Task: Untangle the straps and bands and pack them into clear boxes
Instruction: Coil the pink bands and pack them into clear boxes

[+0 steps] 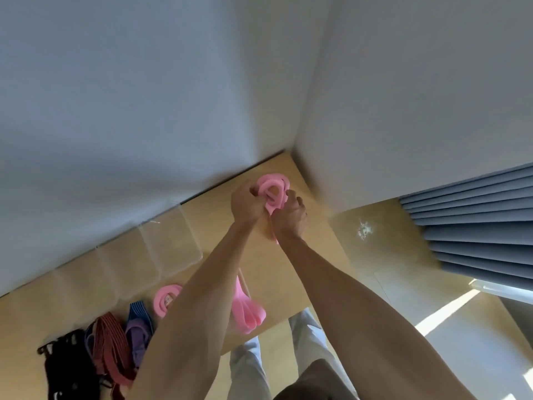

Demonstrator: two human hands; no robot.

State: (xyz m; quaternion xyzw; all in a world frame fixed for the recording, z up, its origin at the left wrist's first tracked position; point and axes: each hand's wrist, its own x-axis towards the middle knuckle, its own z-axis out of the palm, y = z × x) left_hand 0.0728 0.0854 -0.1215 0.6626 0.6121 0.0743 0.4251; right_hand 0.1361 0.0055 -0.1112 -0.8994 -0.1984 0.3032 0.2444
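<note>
Both hands up over the far corner of the tabletop (291, 287), close together, almost touching. Left hand (245, 204) and right hand (290, 217) each have fingers curled tight into the same pink band (274, 187); the grip on both sides is pinching that band. It's bunched in several loops above the knuckles, with a short tail hanging down between the wrists. The band is lifted clear of the tabletop.

Count on the tabletop:
- 2 more pink items: a pink coiled band (165, 298) lying flat, partly hidden by the left forearm, and a looser pink looped band (248, 311) near the front edge, between the two forearms.
- 1 blue ribbed strap (141, 314), folded, just beside the pink coil.
- 1 purple band (138, 340), bunched, touching the blue one.
- 1 red strap (111, 347), long, folded back on itself several times, overlapping the purple.
- 1 black tangle (67, 368) at the near left end, touching the red strap. Can't tell how many pieces are in it.

Clear boxes (150, 249): a row along the wall (144, 96) behind the pile. I make out about 4, but the edges are faint and blurred, so not a firm count. Nothing visible inside them.

Off the tabletop: pale trousers (251, 362) below the front edge, wood floor (375, 255), blue pleated curtain (476, 223) at right.
</note>
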